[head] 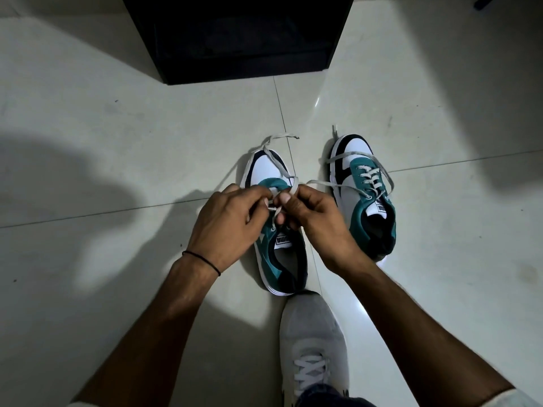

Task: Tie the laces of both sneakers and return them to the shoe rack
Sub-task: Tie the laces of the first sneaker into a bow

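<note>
Two teal-and-white sneakers stand on the pale tile floor (117,142), toes pointing away from me, side by side with a narrow gap between them. I see the left hand (226,221) and right hand (317,218) meeting over the left sneaker (279,259), fingers pinched narrow on its laces (274,214); one loose end trails past the toe onto the tile. The right sneaker (373,201) sits untied, its laces (352,155) slack across the toe and sides. A thin black band (202,261) circles the left wrist. My own grey shoe (311,342) is planted just behind the left sneaker's heel, nearly touching. The dark shoe rack (235,39) stands beyond, its front edge well apart from the toes. Open tile lies left and right of the pair.
</note>
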